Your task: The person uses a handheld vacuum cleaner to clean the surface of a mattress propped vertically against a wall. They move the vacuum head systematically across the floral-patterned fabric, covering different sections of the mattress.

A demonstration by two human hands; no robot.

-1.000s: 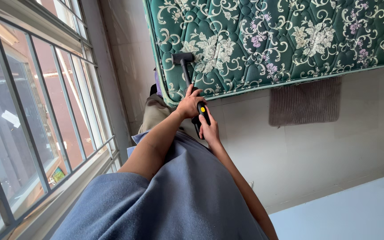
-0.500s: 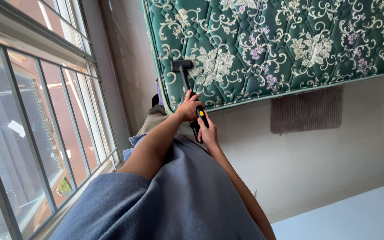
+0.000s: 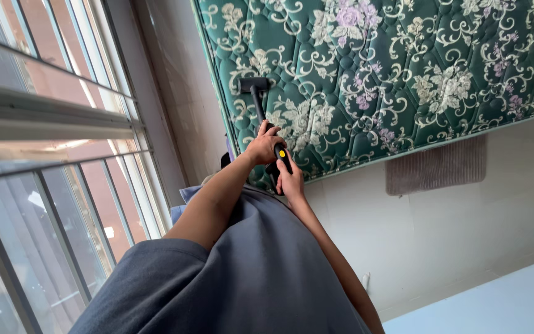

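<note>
My left hand (image 3: 263,146) grips the black wand of a handheld cleaner (image 3: 259,111) just above its handle. Below it, my right hand (image 3: 290,180) is wrapped around the handle, beside a yellow button (image 3: 282,153). The wand's flat black nozzle (image 3: 253,85) presses on a green quilted mattress (image 3: 403,74) with cream and purple flower patterns, close to its left edge. Both forearms reach out over my blue-grey shirt (image 3: 248,278).
A tall window with grey metal bars (image 3: 50,185) fills the left side, close to the mattress edge. A brown ribbed mat (image 3: 437,167) lies on the pale tiled floor (image 3: 440,235) beside the mattress. A light blue surface (image 3: 495,303) shows at the bottom right.
The nozzle has slid farther across the mattress, away from its near edge. Both hands keep their grip on the cleaner, and the view has shifted so more mattress shows.
</note>
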